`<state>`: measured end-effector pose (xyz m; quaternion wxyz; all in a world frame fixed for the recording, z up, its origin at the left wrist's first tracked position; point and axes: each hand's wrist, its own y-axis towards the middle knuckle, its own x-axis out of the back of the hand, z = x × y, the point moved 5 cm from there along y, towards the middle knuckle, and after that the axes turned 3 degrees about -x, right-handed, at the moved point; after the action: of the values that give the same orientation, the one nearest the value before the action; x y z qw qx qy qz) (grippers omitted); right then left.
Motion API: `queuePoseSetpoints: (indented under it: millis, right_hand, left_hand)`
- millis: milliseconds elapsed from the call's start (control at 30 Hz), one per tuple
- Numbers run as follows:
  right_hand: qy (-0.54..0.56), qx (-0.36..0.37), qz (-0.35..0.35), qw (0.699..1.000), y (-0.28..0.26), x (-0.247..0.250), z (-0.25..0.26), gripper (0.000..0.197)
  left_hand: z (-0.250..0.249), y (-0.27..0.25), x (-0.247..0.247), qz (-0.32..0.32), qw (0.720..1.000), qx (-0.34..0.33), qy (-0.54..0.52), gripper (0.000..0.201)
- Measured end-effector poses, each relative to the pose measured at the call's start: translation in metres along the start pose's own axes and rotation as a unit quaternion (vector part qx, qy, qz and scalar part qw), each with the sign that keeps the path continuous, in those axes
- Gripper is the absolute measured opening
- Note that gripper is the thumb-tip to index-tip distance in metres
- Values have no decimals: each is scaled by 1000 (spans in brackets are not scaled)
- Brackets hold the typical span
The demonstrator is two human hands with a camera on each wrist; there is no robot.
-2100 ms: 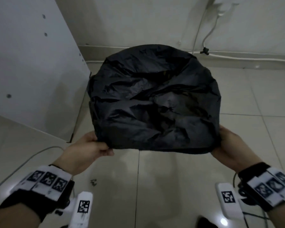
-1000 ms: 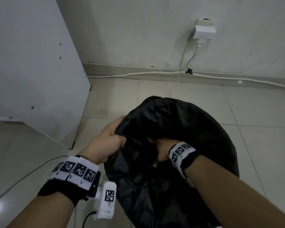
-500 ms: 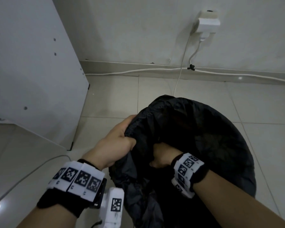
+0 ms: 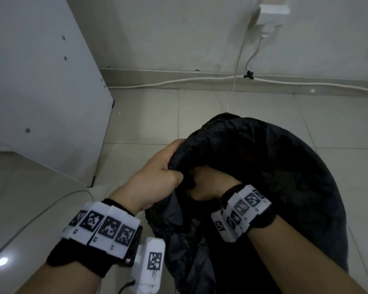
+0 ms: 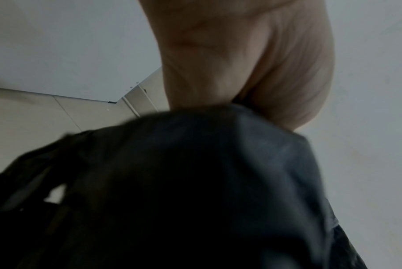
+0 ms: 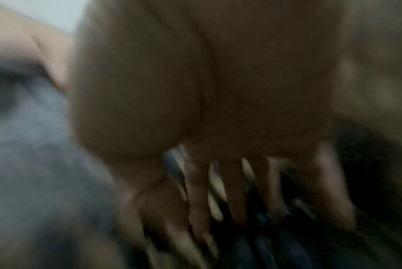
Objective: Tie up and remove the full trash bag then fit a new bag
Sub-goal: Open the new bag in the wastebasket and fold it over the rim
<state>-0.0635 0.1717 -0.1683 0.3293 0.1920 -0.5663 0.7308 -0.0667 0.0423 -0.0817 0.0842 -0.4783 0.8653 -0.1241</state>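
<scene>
A black trash bag [image 4: 285, 177] stands open-mouthed on the tiled floor in front of me; what lies under it is hidden. My left hand [image 4: 172, 168] grips the bag's left rim, thumb on the outside and fingers curled over the edge. In the left wrist view the palm of this left hand [image 5: 241, 63] sits above the bunched black bag [image 5: 195, 182]. My right hand [image 4: 204, 181] reaches into the bag's mouth beside the left hand. The blurred right wrist view shows its fingers [image 6: 232, 191] straight and spread, pointing down into the bag [image 6: 34, 145].
A white cabinet panel [image 4: 40, 92] stands at the left. A wall plug [image 4: 272, 13] feeds white cables [image 4: 179, 81] along the baseboard behind the bag. Another cable [image 4: 40, 211] curves over the floor at the lower left. Bare tiles [image 4: 147, 119] lie between the cabinet and the bag.
Two seconds ago both hands held the bag spread out in the air. It has come down, the right hand has gone inside its mouth, and the left keeps hold of the rim.
</scene>
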Motion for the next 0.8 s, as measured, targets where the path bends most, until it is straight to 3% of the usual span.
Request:
queuePoseSetpoints:
  millis: [100,167,300,333,467,533,633,800]
  right_hand:
    - [-34,-30,84,995,12,-35,-15,69]
    - [-59,-52,110,991,10,-50,-25,66]
    - [-31,-94,-70,993,9,-26,-19,47]
    - [-45,-107,-88,989,11,-23,-16,47]
    - [-86,-111,94,986,14,-65,-26,47]
    - [-76,-105,111,985,10,-74,-36,46]
    - [-55,-80,100,990,-9,-42,-24,49]
    - [30,45,-76,996,-79,85,28,23]
  left_hand:
    - [0,-3,-1,7,1000,4,9,79]
    - [-4,-7,-7,33,999,-2,29,78]
    - [-9,-6,-12,40,998,-10,54,78]
    - [-9,-4,-12,37,998,-11,53,77]
    - [-7,-2,-13,48,997,-14,58,74]
    - [-9,-6,-16,51,997,-18,64,73]
    - [-8,-4,-11,20,998,-16,59,68]
    - [4,2,23,-62,998,27,-6,77]
